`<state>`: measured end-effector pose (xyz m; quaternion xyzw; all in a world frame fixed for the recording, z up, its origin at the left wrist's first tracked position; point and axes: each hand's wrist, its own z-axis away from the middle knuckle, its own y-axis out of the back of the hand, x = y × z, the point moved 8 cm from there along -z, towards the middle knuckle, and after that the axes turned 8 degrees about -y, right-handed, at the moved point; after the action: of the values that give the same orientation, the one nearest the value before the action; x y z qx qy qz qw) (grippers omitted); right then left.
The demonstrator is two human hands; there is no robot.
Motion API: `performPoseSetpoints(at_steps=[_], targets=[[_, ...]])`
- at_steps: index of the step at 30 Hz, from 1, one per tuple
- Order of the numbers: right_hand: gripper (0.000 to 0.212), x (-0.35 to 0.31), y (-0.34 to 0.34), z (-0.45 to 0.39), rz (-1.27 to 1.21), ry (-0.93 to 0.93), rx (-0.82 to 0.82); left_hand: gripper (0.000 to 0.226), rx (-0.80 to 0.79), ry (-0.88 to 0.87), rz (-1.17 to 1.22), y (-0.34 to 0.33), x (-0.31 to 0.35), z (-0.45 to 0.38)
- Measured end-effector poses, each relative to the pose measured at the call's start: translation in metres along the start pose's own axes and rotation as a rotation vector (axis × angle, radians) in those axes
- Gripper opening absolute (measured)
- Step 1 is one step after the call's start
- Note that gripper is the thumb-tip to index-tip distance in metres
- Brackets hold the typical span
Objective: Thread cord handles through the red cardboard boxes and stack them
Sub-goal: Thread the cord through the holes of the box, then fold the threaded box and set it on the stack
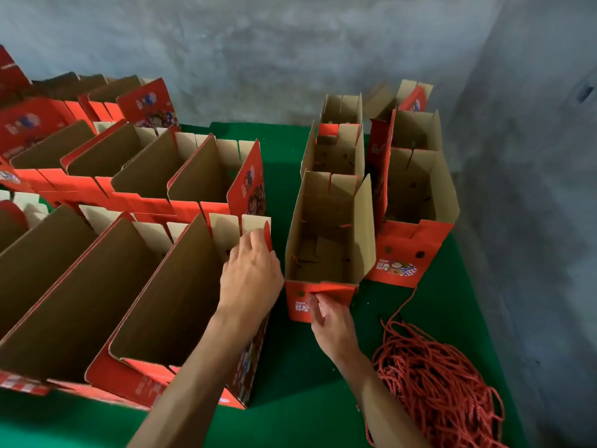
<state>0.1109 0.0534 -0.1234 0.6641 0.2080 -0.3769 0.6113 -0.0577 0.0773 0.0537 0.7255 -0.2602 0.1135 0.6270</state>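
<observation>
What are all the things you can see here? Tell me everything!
Open boxes in rows: many, too overlapped to count, red outside and brown inside, left half of the table.
Open boxes in two short lines: about six, red and brown, right of the rows, toward the wall.
Nearest box of those: one, red cord ends poking through its holes.
Cord pile: one tangled bundle, red, bottom right.
Table cover: one, green.
Wall: grey, behind and to the right.
Left hand: gripping the edge of a near-row box.
Right hand: pinching the nearest box's red front flap.
</observation>
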Motion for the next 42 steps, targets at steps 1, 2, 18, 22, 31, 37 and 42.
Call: performPoseSetpoints(at_steps=[1,2,18,22,31,37,42], targets=[[0.041,-0.001,0.0,-0.003,-0.007,-0.004,-0.001,0.044,-0.054,0.064,0.01,-0.004,-0.009,0.002],[0.04,-0.001,0.001,-0.008,-0.002,-0.013,-0.003,0.046,-0.125,0.117,0.008,-0.008,-0.017,0.003],[0.06,0.035,0.004,-0.033,0.014,-0.078,-0.132,0.026,-0.596,0.072,0.071,-0.056,0.012,0.035],[0.068,0.085,0.019,-0.011,0.173,-0.224,-0.153,0.037,-0.717,0.075,0.091,-0.068,0.026,0.052],[0.059,0.127,0.044,0.027,0.191,-0.274,-0.169,0.034,-0.813,0.094,0.159,-0.074,0.055,0.08],[0.042,0.048,0.058,0.025,-0.058,0.082,-0.096,0.029,-0.799,0.061,0.156,-0.074,0.063,0.08],[0.038,-0.006,0.061,-0.002,-0.056,0.169,-0.12,0.032,-0.703,0.045,0.082,-0.067,0.061,0.074]])
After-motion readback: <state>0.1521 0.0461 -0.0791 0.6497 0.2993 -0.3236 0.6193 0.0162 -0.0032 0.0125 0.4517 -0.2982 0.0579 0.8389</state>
